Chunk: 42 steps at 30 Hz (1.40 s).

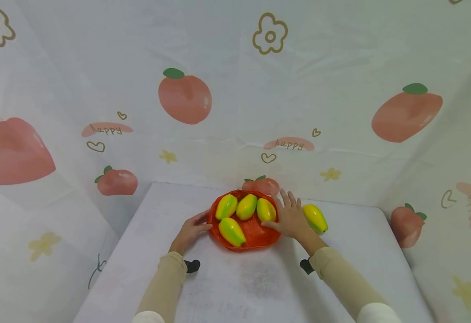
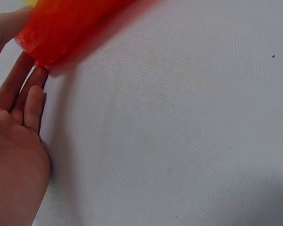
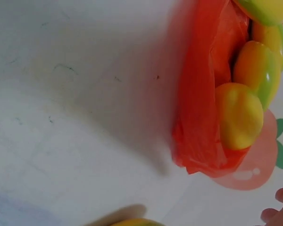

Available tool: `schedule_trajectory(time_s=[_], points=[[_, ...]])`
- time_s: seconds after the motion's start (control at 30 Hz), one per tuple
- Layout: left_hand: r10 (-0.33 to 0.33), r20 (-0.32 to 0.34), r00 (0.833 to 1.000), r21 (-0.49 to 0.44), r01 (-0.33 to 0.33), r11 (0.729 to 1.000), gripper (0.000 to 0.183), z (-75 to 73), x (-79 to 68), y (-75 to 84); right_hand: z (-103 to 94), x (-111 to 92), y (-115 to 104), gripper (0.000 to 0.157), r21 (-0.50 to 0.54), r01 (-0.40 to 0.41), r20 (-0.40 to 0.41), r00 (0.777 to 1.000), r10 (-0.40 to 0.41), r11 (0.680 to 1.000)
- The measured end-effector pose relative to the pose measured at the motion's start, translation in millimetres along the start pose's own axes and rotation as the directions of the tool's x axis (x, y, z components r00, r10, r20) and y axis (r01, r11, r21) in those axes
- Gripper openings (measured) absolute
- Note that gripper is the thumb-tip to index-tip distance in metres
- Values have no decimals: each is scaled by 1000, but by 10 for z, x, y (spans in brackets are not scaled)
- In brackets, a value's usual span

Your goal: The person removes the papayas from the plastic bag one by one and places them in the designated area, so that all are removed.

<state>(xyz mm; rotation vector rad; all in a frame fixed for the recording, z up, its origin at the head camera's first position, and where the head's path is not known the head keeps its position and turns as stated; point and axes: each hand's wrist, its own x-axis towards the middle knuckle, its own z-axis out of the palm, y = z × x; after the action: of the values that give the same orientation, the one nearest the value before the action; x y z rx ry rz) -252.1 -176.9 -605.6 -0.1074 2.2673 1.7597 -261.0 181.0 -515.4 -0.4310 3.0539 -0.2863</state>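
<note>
A red plastic bag (image 1: 255, 235), spread wide in a rounded shape, lies on the table with glossy yellow-green papayas in it. Three papayas (image 1: 246, 207) line its back side and one more papaya (image 1: 232, 232) lies at the front left. My left hand (image 1: 191, 231) pinches the bag's left edge; in the left wrist view the thumb is over the red plastic (image 2: 61, 33) and the fingers reach beneath. Fingers spread, my right hand (image 1: 292, 220) is at the bag's right edge, its thumb over the inside. Just right of that hand, a lone papaya (image 1: 315, 218) rests on the table.
The white table (image 1: 235, 287) meets a white fabric backdrop (image 1: 227, 148) printed with peaches, hearts and flowers, right behind the bag. The fabric also rises along both sides. Dark wrist-camera mounts (image 1: 192, 266) stick out from the sleeves above the tabletop.
</note>
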Motion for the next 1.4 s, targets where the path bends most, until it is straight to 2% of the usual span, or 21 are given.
schedule_trajectory(time_s=[0.1,0.47,0.77,1.13,1.4], points=[[0,-2,1000,-3,0,1000,60,3,11,-16,10,23,-34,108,28,16,6,1000,-16,999],[9,5,1000,-19,-9,1000,60,-7,-11,-9,57,150,-105,106,29,69,-4,998,-69,997],[6,5,1000,-13,-6,1000,61,-10,-8,-16,131,245,-153,99,207,52,77,995,-69,977],[13,-1,1000,-13,-13,1000,59,-5,-3,-18,182,263,-227,92,253,15,114,992,-45,967],[17,-6,1000,-11,-17,1000,58,-7,-7,-20,223,288,-204,88,246,61,98,991,-87,967]])
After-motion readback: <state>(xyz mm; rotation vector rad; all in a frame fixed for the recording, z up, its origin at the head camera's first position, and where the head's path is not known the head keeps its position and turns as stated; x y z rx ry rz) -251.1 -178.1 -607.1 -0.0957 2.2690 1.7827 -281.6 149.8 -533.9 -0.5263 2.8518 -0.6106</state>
